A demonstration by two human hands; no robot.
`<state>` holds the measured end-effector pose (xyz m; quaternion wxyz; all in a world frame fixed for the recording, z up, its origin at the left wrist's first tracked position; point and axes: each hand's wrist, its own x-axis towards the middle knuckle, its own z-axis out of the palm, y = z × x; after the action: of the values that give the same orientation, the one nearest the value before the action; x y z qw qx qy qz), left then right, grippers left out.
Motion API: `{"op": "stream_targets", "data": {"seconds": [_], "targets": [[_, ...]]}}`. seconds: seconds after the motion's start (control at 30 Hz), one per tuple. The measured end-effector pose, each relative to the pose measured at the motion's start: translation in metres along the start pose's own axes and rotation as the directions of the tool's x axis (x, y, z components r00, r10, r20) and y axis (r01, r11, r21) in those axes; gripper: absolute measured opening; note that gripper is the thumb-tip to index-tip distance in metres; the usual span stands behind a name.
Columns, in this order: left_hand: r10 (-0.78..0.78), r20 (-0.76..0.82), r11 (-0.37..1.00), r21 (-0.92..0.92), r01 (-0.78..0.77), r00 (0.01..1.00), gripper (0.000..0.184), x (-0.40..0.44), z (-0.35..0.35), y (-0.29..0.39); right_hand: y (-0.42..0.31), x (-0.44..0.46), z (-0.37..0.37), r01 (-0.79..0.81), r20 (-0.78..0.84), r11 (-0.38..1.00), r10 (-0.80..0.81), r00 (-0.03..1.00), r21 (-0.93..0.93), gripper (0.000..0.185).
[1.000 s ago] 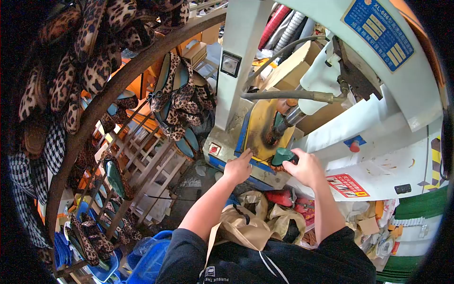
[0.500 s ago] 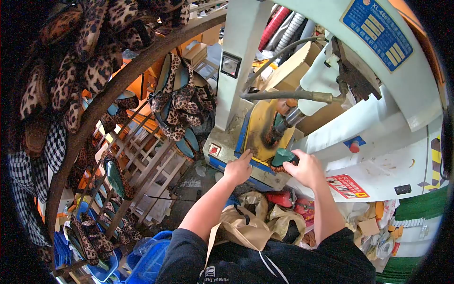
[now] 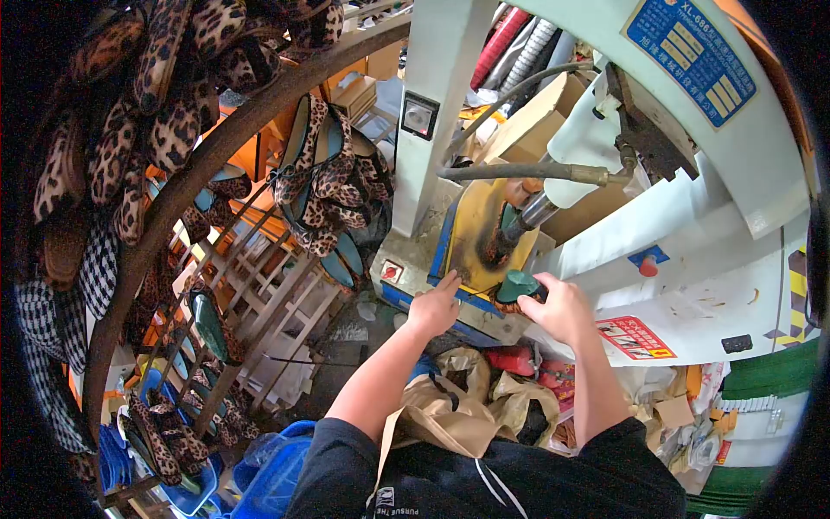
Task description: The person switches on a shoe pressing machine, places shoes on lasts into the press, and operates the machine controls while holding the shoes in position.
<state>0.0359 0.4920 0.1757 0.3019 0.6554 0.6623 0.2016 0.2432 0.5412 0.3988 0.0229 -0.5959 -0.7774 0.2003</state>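
My right hand is closed on a shoe with a green last, at the front right edge of the machine's yellow pad. Just behind it on the pad, another shoe sits beneath the metal press rod. My left hand rests at the pad's front edge, fingertips on or near a blue-edged rim. Its fingers are partly bunched, and whether anything is under them is hidden.
Leopard-print shoes hang on a rack to the left, with more on a curved bar above. Blue bins stand low at left. A black hose crosses above the pad. A red button sits at right.
The green-topped shoe in my right hand has tilted very slightly. My left hand keeps its place, and the press rod has not visibly moved.
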Motion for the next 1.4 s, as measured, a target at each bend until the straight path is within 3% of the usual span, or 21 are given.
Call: {"op": "stream_targets", "data": {"seconds": [0.13,0.23,0.3,0.37,0.43,0.5,0.63,0.97,1.4], "targets": [[0.012,-0.038,1.000,-0.028,-0.013,0.999,0.059,0.000,-0.002,0.001,0.002,0.000,0.001,-0.006,0.000,0.999,0.006,1.000,0.031,0.058],[-0.112,-0.055,0.979,-0.175,0.101,0.992,0.050,0.017,-0.017,0.003,-0.001,-0.002,0.000,-0.004,-0.002,0.999,0.005,1.000,0.046,0.056],[-0.140,-0.438,0.926,-0.376,-0.040,0.888,0.037,0.030,-0.070,0.019,-0.005,-0.003,-0.003,-0.009,-0.001,0.998,0.009,1.000,0.060,0.055],[-0.240,-0.526,0.906,-0.424,-0.007,0.816,0.036,0.055,-0.126,0.022,-0.007,-0.005,-0.006,-0.024,0.009,0.997,0.023,1.000,0.078,0.054],[-0.199,-0.746,0.901,-0.394,-0.180,0.636,0.042,0.066,-0.175,0.036,-0.001,-0.002,-0.004,-0.028,0.017,0.999,0.028,0.999,0.043,0.054],[-0.112,-0.802,0.929,-0.293,-0.224,0.586,0.052,0.084,-0.205,0.033,0.002,0.000,-0.001,-0.024,0.011,0.999,0.024,1.000,0.028,0.053],[-0.002,-0.834,0.953,-0.168,-0.251,0.552,0.056,0.103,-0.234,0.035,0.003,-0.001,0.002,-0.011,0.001,1.000,0.011,1.000,0.000,0.051],[0.046,-0.845,0.954,-0.120,-0.273,0.533,0.036,0.112,-0.244,0.039,-0.002,0.003,0.005,0.011,-0.013,0.999,-0.012,1.000,-0.035,0.051],[-0.072,-0.823,0.941,-0.244,-0.235,0.564,0.036,0.110,-0.249,0.046,-0.005,0.005,0.001,0.028,-0.013,0.999,-0.029,1.000,-0.021,0.051]]}}
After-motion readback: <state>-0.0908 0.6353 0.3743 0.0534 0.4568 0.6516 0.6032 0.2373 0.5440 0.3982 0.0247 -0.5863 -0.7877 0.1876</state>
